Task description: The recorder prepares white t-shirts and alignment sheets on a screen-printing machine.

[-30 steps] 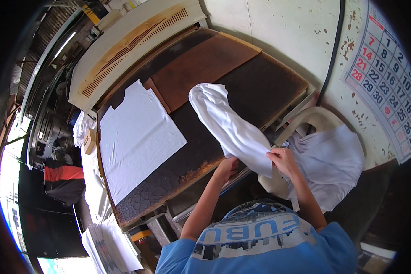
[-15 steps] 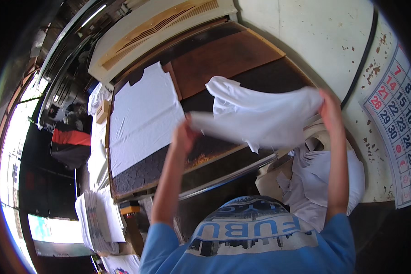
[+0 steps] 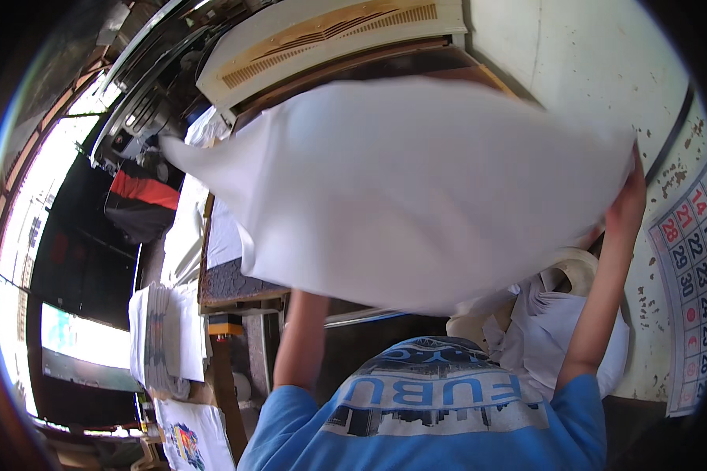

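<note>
White cloth billows across the middle of the frame, over the desk, hiding most of it. The right hand, at right, seems closed on the cloth's edge, so that side hangs high and spread. Cloth hides the left hand, so its grip cannot be told. Folded garments stand lower left; a chair with white fabric sits lower right.

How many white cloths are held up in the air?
1: the white cloth spread across the middle of the view, its right edge at the right hand. It hides the left hand and might hide another.
</note>
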